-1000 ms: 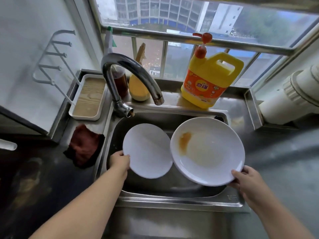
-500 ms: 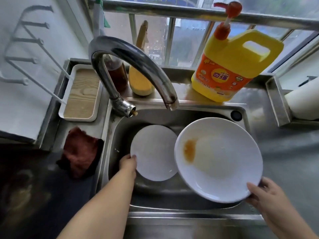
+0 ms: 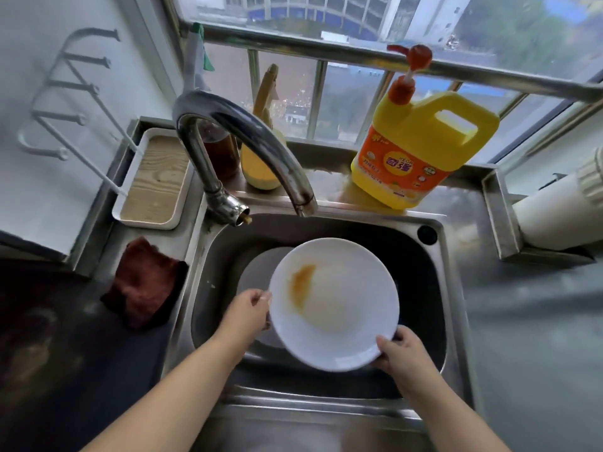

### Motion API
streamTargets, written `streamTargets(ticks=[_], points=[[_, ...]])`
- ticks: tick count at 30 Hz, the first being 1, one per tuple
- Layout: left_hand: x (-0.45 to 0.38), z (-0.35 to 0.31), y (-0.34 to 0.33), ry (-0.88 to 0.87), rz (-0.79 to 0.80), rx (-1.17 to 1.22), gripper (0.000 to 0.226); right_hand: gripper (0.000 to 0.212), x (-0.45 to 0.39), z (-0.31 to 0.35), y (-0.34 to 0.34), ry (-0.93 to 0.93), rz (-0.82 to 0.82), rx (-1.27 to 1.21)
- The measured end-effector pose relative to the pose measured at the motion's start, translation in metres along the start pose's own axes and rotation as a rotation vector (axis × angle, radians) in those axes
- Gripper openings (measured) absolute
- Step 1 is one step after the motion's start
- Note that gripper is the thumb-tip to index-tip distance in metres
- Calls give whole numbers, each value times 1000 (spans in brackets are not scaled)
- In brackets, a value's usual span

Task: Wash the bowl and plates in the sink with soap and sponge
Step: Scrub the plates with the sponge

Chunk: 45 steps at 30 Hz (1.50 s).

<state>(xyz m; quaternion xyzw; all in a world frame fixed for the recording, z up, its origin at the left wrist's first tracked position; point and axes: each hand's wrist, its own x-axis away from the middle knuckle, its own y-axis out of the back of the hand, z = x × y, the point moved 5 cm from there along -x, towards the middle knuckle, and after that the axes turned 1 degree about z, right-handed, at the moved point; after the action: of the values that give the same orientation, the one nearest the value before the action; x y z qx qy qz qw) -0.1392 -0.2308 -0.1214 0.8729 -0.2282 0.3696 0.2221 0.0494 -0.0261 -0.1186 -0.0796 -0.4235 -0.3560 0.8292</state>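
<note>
A large white plate (image 3: 339,308) with an orange sauce stain is held over the steel sink (image 3: 434,288). My right hand (image 3: 399,353) grips its near right rim. My left hand (image 3: 248,309) pinches its left rim. Under it, low in the basin, lies a smaller white plate (image 3: 257,269), mostly covered and in shadow. A yellow soap jug (image 3: 421,148) with a red pump stands on the ledge behind the sink. A yellow sponge-like scrubber (image 3: 261,171) leans behind the faucet. No bowl is in view.
The curved chrome faucet (image 3: 241,138) arches over the basin's back left, with no water running. A dark red cloth (image 3: 143,285) lies on the counter left of the sink. A white tray with a wooden insert (image 3: 153,181) sits behind it. A white pipe (image 3: 561,207) is at right.
The stained plate has moved left to the middle of the sink, over the smaller plate. My left hand left the smaller plate and now holds the stained plate's left rim.
</note>
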Motion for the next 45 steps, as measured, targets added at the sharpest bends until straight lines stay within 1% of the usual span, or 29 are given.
streamTargets(ticks=[2, 4, 6, 9, 11, 13, 15, 17, 20, 23, 24, 26, 27, 28, 30, 31, 32, 33, 34, 35, 36, 37, 39, 40, 41, 45], points=[[1, 4, 10, -2, -68, -102, 36, 11, -8, -4, -16, -12, 29, 26], [-3, 12, 19, 33, -122, -188, 44, 9, -16, -11, -31, -15, 52, 63], [-9, 18, 26, 72, -156, -277, 38, 8, -25, -19, -45, -29, 68, 102], [-18, 26, 35, 118, -218, -373, 15, 11, -39, -33, -63, -68, 91, 112], [-24, 33, 39, 151, -246, -382, 14, 11, -49, -40, -69, -77, 107, 119], [-36, 45, 41, 192, -258, -327, 12, 16, -61, -42, -70, -91, 130, 170], [-49, 60, 40, 232, -260, -175, 9, 25, -75, -41, -69, -80, 157, 227], [-56, 68, 38, 273, -241, -44, 13, 28, -86, -37, -69, -66, 169, 273], [-44, 52, 28, 274, -190, 44, 27, 26, -96, -36, -71, -63, 175, 294], [-36, 42, 17, 283, -133, 128, 42, 36, -103, -40, -73, -89, 151, 246], [-35, 39, 16, 271, -131, 136, 42, 36, -103, -40, -73, -101, 145, 237], [-32, 35, 17, 230, -130, 124, 32, 32, -98, -34, -72, -120, 127, 250], [-30, 34, 18, 212, -129, 121, 27, 30, -91, -26, -71, -114, 127, 321], [-29, 33, 19, 202, -125, 122, 24, 28, -81, -15, -68, -88, 128, 457], [-26, 32, 21, 180, -126, 109, 24, 16, -61, 12, -57, 48, 92, 762], [-23, 30, 22, 162, -136, 93, 23, 11, -51, 28, -50, 155, 54, 836], [-21, 29, 24, 141, -148, 75, 22, 8, -41, 44, -42, 281, 4, 859], [-18, 28, 26, 121, -158, 60, 22, 12, -34, 61, -34, 426, -71, 876], [-16, 28, 28, 107, -165, 50, 23, 22, -32, 77, -26, 549, -147, 925], [-14, 28, 30, 95, -171, 48, 26, 34, -38, 86, -20, 600, -199, 1006], [-13, 28, 33, 87, -181, 53, 29, 48, -49, 91, -16, 568, -211, 1106], [-11, 29, 35, 80, -192, 65, 31, 59, -64, 91, -14, 471, -188, 1189], [-8, 30, 38, 69, -220, 90, 33, 73, -88, 84, -16, 273, -118, 1286], [-6, 29, 40, 62, -231, 100, 34, 74, -97, 79, -19, 212, -90, 1320], [-4, 29, 41, 54, -237, 112, 34, 73, -103, 74, -21, 193, -80, 1343], [3, 24, 46, 23, -224, 137, 32, 62, -105, 73, -19, 215, -130, 1372]])
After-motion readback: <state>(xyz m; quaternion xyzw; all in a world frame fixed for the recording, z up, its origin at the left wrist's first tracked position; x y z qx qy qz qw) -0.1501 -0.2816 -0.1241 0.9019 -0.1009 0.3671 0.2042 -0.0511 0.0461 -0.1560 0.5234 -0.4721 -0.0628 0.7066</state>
